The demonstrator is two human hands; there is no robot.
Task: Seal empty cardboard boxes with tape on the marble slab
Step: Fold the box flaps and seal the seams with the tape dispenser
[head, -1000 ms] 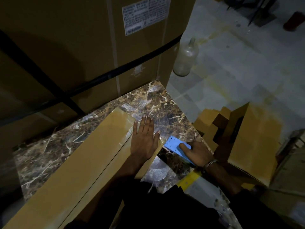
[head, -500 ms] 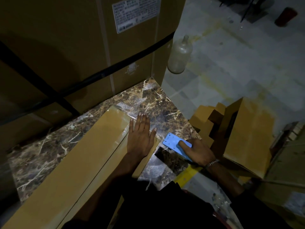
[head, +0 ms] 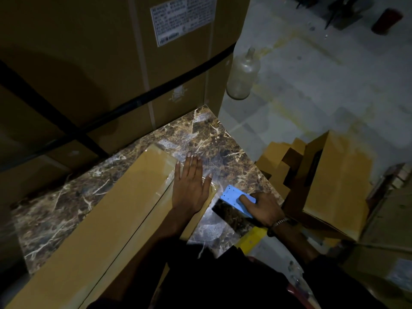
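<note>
1. The long cardboard box (head: 107,219) lies flat on the marble slab (head: 200,139), running from the near left to the far middle of the slab. Its centre seam is covered by clear tape (head: 169,172) that wraps over the far end.
2. The left hand (head: 189,186) rests flat on the far end of the box, fingers straight and together, gripping nothing. Compared with one second ago, its position on the box is unchanged; only the camera view has shifted slightly.
3. The right hand (head: 265,210) curls its fingers around the blue tape dispenser (head: 236,199), which rests on the slab just beside the box. Its position relative to the box also matches the earlier views.
4. Judgement: the unchanged hands suggest that the tape at this end is being pressed down, and that this seam is close to finished.
5. A white printed label (head: 182,16) is fixed to the large strapped carton (head: 111,63) behind the slab. Its text is too blurred to read.
6. No brand name is legible on the dispenser, the box, or the open boxes (head: 334,179) on the floor at the right.
</note>
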